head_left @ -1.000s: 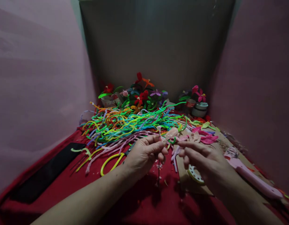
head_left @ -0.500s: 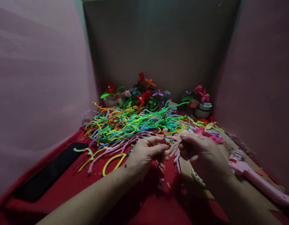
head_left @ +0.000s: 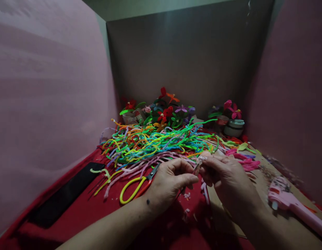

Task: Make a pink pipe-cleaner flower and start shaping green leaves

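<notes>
My left hand (head_left: pixel 171 184) is closed in a pinch on a thin dark flower stem with a pale, tufted tip (head_left: pixel 202 159). Close against it, my right hand (head_left: pixel 226 173) has its thumb and fingers pressed together at the tip, around a pale pink petal-like piece mostly hidden by the fingers. The two hands meet over the red cloth (head_left: pixel 166 225). Scissors (head_left: pixel 142 181) with yellow and red handles lie open just left of my left hand, their blades partly behind it.
Behind my hands spreads a heap of coloured pipe cleaners (head_left: pixel 155 142), backed by fuzzy flowers (head_left: pixel 164 114) and a jar (head_left: pixel 234 128). A black slab (head_left: pixel 67 194) lies left. At right, a pink glue gun (head_left: pixel 288 203) rests by cardboard (head_left: pixel 218 201). Walls enclose the sides.
My hands have come together: the stem's tip, upright and apart before, now leans into my right fingers with the pale piece. The camera view has shifted, showing more of the scissors.
</notes>
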`<state>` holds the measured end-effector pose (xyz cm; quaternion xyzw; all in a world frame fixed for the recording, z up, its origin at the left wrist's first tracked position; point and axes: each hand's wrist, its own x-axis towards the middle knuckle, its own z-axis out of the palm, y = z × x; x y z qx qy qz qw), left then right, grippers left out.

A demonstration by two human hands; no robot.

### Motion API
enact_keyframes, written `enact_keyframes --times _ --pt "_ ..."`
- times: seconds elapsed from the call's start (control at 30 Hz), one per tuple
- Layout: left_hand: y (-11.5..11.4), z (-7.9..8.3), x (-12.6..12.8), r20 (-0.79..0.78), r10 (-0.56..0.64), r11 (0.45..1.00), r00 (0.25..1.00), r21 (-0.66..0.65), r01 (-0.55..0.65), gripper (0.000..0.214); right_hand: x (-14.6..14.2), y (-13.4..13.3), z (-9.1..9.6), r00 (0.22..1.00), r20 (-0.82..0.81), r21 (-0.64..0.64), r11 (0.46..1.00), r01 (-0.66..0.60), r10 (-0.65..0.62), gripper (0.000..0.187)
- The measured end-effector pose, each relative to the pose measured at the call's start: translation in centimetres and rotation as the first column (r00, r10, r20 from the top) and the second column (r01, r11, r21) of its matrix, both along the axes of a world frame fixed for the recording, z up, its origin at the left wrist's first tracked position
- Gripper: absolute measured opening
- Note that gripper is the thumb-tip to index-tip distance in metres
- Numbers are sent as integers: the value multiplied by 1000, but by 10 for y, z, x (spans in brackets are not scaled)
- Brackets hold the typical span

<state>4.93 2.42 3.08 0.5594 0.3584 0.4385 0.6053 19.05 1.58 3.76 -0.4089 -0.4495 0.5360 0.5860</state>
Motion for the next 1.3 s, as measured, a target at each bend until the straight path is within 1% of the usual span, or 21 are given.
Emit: enact_keyframes --times 0.13,0.23,0.4,0.53,0.63,0.77,0.83,0.97,1.07,1.17,1.23,1.3 --pt "2 -2 -1 39 -10 1000 999 -8 11 15 0 3 -5 998 -67 -28 999 -24 22 22" --pt "3 -3 -2 26 -44 999 999 -14 44 19 0 5 -8 999 -34 -10 1000 -23 23 22" --pt "5 -4 -3 -18 -81 997 997 -13 81 15 3 5 -11 997 39 62 996 -62 59 23" --pt "5 -7 -4 -45 -100 995 994 4 100 12 2 5 -11 996 -59 25 997 -72 73 23" --pt "6 -9 -4 -39 -108 994 993 -14 107 11 1 6 -12 988 -137 -3 998 -67 66 20" --pt "7 -10 -3 1 -116 993 993 -25 116 9 0 7 -14 973 -201 -56 990 -126 112 20" --pt "8 -9 -3 16 -111 993 994 -27 111 9 1 7 -14 965 -218 -53 986 -158 143 21" --pt "6 -5 -3 16 -77 996 997 -49 78 8 0 4 -15 952 -255 -15 983 -181 171 6" --pt "4 -1 -2 0 -48 998 999 -43 48 8 -2 3 -20 975 -170 3 990 -142 141 9" --pt "2 1 -1 -18 -19 999 1000 -29 19 9 -4 2 -24 996 -64 39 997 -60 62 12" --pt "3 2 -1 -31 -18 1000 999 -10 17 7 -5 2 -25 999 -39 60 998 -19 21 13" --pt "4 2 -3 -50 -30 999 998 13 30 6 -6 2 -25 999 -38 72 997 -6 8 15"
